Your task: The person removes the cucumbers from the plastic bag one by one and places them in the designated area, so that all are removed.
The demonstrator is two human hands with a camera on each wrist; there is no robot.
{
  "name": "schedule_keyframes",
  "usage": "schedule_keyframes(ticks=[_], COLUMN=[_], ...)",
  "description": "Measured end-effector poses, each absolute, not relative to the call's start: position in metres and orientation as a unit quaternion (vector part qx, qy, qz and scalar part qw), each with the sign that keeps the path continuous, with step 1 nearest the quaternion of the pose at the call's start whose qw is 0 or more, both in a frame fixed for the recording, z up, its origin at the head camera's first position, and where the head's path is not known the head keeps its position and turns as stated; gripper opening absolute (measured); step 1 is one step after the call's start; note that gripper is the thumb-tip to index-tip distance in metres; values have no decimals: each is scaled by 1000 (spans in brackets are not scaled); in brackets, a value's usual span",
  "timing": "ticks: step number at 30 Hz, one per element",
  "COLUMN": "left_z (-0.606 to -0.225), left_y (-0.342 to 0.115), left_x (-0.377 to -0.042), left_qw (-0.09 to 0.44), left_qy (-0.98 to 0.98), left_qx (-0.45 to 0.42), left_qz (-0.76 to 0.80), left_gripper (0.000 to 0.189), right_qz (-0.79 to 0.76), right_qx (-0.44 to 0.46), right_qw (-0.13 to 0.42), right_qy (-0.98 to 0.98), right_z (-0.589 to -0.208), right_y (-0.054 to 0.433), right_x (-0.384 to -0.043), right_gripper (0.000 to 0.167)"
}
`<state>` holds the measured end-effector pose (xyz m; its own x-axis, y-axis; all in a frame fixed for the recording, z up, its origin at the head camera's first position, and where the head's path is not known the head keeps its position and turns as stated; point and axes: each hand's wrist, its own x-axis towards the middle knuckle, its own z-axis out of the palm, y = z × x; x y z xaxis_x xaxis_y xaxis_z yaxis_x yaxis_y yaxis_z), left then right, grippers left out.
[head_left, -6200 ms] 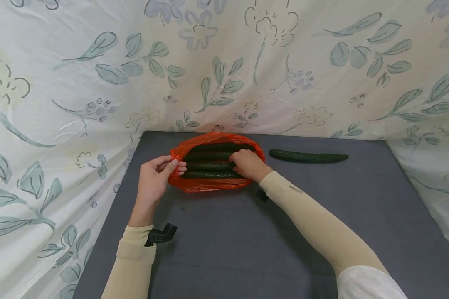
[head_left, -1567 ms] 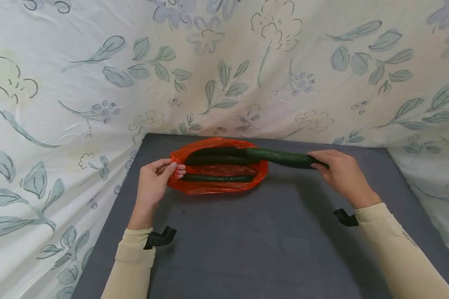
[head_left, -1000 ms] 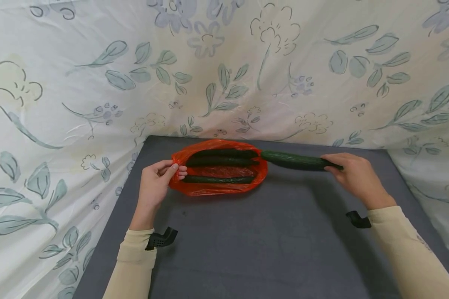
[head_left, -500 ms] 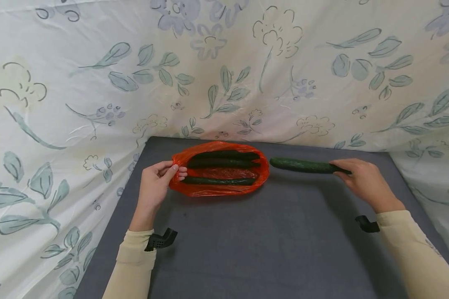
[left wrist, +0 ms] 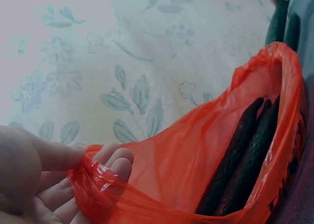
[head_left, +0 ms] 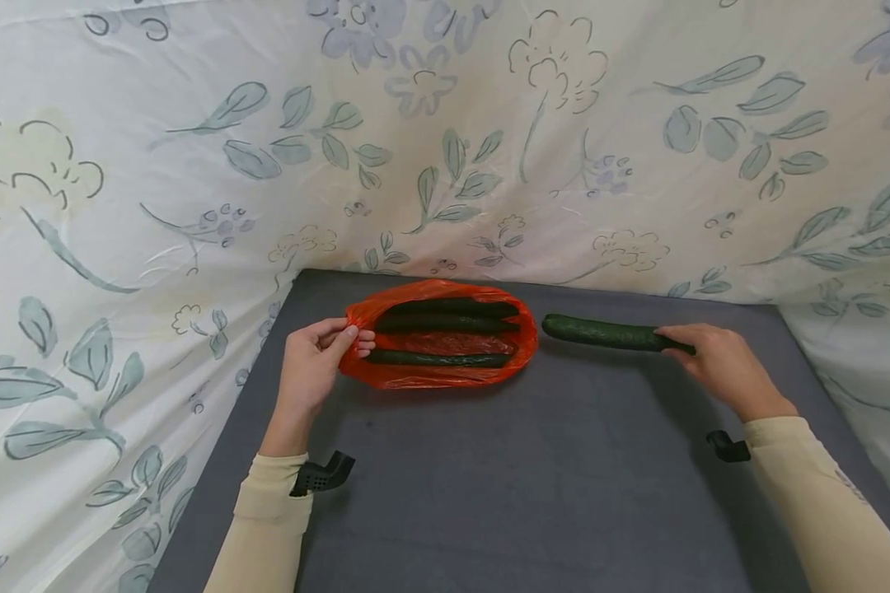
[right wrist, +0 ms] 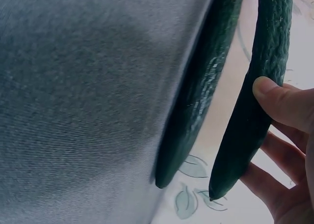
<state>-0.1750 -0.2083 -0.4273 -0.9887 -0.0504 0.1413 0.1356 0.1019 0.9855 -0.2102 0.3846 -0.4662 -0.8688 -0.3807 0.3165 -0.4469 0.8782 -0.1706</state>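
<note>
My left hand [head_left: 315, 366] pinches the gathered left edge of a thin red plastic bag [head_left: 415, 379], whose mouth gapes upward. Inside lie three visible dark green cucumbers: two side by side at the back [head_left: 452, 324] and one along the front [head_left: 441, 359], with bare red film between. To the right of the bag, my right hand [head_left: 727, 366] grips another cucumber [head_left: 601, 332] by its right end, thumb on one side and fingers on the other. In the right wrist view a further cucumber [right wrist: 196, 96] lies on the table beside the held one; the head view hides it.
A dark grey cloth-like surface covers the table [head_left: 534, 478]. Behind and at both sides hangs a pale curtain [head_left: 445, 231] printed with leaves and flowers, close to the table's back edge. Black print shows on the bag's outer side in the left wrist view.
My right hand has drawn one cucumber out of the bag and carried it right, past the bag's rim; over the last half second it barely moves. The left hand keeps its hold.
</note>
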Motion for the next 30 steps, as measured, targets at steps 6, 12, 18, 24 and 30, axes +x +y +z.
schedule_keyframes(ticks=[6,12,18,24,30], left_z=[-428,-428,-427,-427,-428], left_y=[-208,-208,-208,-209,-209], left_x=[-175,-175,-175,-175,-173], left_qw=[74,74,75,73,67], left_qy=[-734,-731,-733,-734,-737], left_qx=[-34,-40,-34,-28,-22], left_qz=[-674,-677,-676,-675,-672], left_gripper=[29,28,28,28,30], right_qz=[106,104,100,99,97], right_qx=[227,225,212,209,197], right_qw=[127,111,74,53,14], right_qy=[-960,-962,-969,-971,-976], right_z=[-475,-480,-483,-486,-495], right_y=[388,389,390,390,394], right_x=[-215,-219,-222,-224,-223], right_gripper=[49,47,45,44,43])
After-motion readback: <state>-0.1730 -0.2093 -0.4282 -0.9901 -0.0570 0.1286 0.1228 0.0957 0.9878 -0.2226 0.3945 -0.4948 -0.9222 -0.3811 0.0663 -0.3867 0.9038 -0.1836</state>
